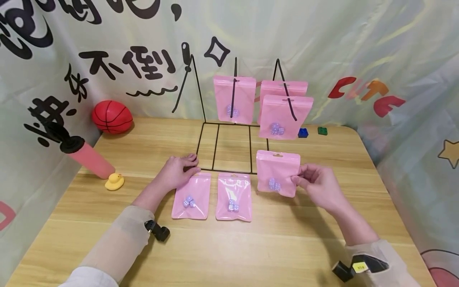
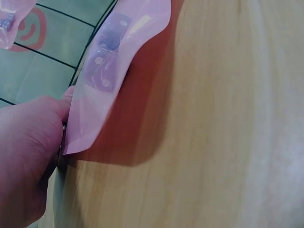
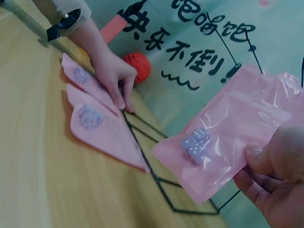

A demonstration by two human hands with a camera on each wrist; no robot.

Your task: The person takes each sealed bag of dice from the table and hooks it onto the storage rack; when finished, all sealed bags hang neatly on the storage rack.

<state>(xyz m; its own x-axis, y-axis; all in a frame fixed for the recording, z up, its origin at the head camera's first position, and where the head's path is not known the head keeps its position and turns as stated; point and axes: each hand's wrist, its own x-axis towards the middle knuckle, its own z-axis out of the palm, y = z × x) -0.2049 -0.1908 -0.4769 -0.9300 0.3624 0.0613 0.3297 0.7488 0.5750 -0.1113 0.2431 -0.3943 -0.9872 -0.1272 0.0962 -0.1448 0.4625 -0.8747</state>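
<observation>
My right hand (image 1: 320,187) pinches the right edge of a pink pouch (image 1: 277,169), holding it upright above the table; lilac dice (image 3: 195,146) show inside. With thumb and fingers, my left hand (image 1: 177,171) grips the front left corner of a black wire rack (image 1: 229,172). Two more pink dice pouches lie flat before the rack, a left pouch (image 1: 197,191) by my left hand and a middle pouch (image 1: 234,189). From the rack's middle hook hangs one pouch (image 1: 222,95). On the right hook are a front pouch (image 1: 276,113) and a rear pouch (image 1: 265,89).
At the left on the wooden table (image 1: 229,255) stand a red toy basketball (image 1: 112,116), a pink cylinder with a black top (image 1: 91,157) and a yellow duck (image 1: 114,181). Blue (image 1: 303,132) and green (image 1: 322,130) toy bricks lie behind right. A printed curtain (image 1: 322,40) hangs behind.
</observation>
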